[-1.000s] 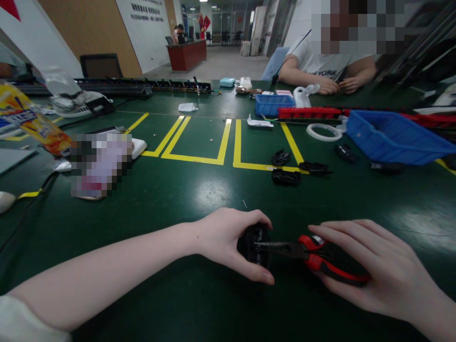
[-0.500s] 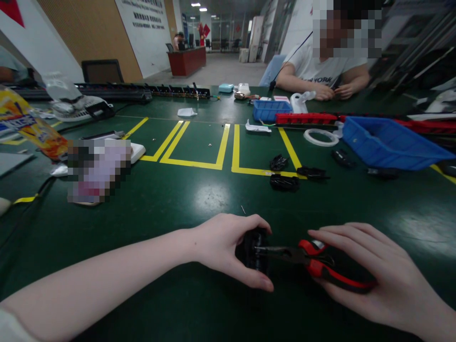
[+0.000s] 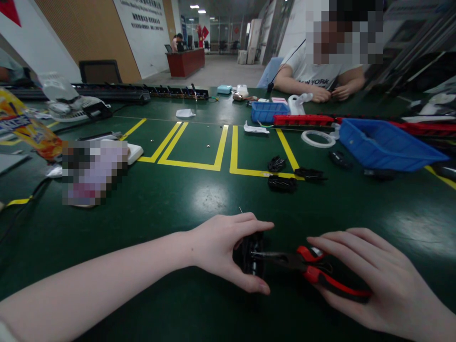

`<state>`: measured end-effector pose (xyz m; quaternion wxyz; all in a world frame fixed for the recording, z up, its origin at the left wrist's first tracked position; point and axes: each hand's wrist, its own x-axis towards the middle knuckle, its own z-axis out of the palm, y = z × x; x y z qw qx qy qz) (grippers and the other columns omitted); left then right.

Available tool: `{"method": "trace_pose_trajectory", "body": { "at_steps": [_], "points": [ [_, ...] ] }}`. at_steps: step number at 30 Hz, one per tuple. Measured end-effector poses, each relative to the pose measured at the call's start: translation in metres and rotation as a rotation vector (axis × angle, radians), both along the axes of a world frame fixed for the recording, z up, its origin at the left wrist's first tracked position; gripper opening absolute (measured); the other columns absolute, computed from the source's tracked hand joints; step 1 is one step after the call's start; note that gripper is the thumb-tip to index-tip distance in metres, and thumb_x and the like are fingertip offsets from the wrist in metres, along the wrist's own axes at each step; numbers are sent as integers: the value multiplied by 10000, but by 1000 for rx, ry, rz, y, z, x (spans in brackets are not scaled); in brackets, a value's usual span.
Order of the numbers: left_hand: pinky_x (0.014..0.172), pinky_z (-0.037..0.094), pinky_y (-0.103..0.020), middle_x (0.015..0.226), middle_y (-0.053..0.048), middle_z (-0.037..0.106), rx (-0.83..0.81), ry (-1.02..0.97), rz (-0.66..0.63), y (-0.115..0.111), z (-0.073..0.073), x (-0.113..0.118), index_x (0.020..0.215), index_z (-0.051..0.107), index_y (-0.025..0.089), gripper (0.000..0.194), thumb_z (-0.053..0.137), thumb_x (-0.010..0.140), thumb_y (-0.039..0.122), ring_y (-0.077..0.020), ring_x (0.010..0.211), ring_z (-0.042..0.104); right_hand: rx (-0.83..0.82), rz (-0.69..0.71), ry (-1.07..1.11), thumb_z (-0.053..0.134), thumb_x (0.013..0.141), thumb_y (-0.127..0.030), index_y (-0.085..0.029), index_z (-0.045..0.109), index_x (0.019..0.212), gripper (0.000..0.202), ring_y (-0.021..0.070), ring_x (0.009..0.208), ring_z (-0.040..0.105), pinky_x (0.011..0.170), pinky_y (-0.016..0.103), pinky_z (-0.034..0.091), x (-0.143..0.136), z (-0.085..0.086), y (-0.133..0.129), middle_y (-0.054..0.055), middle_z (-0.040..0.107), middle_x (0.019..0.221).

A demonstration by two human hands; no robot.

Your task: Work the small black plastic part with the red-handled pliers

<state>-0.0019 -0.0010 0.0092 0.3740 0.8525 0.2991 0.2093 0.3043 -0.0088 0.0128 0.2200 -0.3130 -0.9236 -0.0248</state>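
Note:
Near the front of the green table (image 3: 171,209), my left hand (image 3: 228,247) grips a black plastic part (image 3: 249,254), with thumb and forefinger reaching around it. My right hand (image 3: 370,270) holds red-and-black needle-nose pliers (image 3: 311,266) by the handles. Their jaws point left and the tip meets the black part; whether it grips something inside I cannot tell. A thin metal pin (image 3: 241,209) lies just beyond my left hand, partly hidden by it. Farther off rest several similar black parts (image 3: 281,183).
At right stand a large blue bin (image 3: 388,145), a white tape ring (image 3: 318,138) and a red rail (image 3: 302,120). A smaller blue basket (image 3: 269,112) is behind. A phone (image 3: 96,175) and a yellow snack bag (image 3: 28,126) lie left. A person (image 3: 320,80) sits opposite.
My left forefinger has straightened a little, and the hand now covers part of the metal pin. The pliers stay against the black part. The whole view has shifted slightly.

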Motion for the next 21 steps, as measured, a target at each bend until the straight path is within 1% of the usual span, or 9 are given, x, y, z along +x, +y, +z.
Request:
{"method": "trace_pose_trajectory", "body": {
  "at_steps": [3,5,7,8,10,12,14,17,21],
  "points": [
    [732,517,-316,1127,-106,634,4,-6,-2,0,1,0,1462,435,177,906,796,711,533,-238,896,622,14,6,-5,593,855,-345,-253,598,1204,361,254,854,669,746,453,521,1,0,0,79,706,1034],
    [790,522,-346,1209,-128,629,-20,-17,4,0,3,1,1481,396,186,946,811,699,518,-266,975,632,21,4,-3,602,852,-348,-258,605,1208,367,254,860,669,745,448,521,1,-1,1,76,705,1036],
    [861,517,-377,1314,-149,593,-55,-14,4,0,5,1,1502,351,194,985,821,694,502,-297,1081,617,35,5,-4,603,854,-334,-264,603,1219,372,254,873,670,753,446,522,0,-1,2,74,708,1040],
    [873,514,-382,1339,-153,579,-68,-1,2,0,5,1,1509,335,196,993,819,698,500,-303,1102,610,44,7,-6,604,855,-333,-261,601,1222,374,256,883,671,762,448,521,0,-1,2,75,710,1043],
    [828,520,-369,1293,-148,594,-68,32,7,0,6,2,1510,334,189,982,804,711,513,-291,1047,620,58,9,-12,605,858,-332,-252,594,1228,378,258,906,674,786,455,518,1,-2,3,79,714,1053],
    [756,519,-340,1193,-127,617,-51,59,16,0,6,2,1484,382,175,924,784,729,526,-263,951,623,65,8,-16,603,860,-326,-248,585,1237,385,262,922,676,807,466,512,1,-2,4,83,716,1068],
    [726,512,-319,1127,-104,619,-38,62,16,0,5,2,1437,447,172,851,773,740,534,-245,911,615,75,3,-21,599,860,-311,-253,577,1248,392,266,927,678,821,478,504,1,-2,4,83,715,1079],
    [735,509,-309,1117,-88,613,-38,38,6,0,4,1,1383,499,178,791,778,739,543,-238,921,613,111,8,-36,591,863,-312,-243,574,1256,399,271,921,676,841,494,491,1,-1,4,89,711,1072],
    [760,512,-326,1135,-92,611,-28,0,17,-1,3,1,1367,501,173,772,776,746,540,-251,951,616,145,0,-31,585,872,-340,-210,568,1251,401,272,930,667,901,511,470,0,1,6,95,702,1048]
  ]
}}
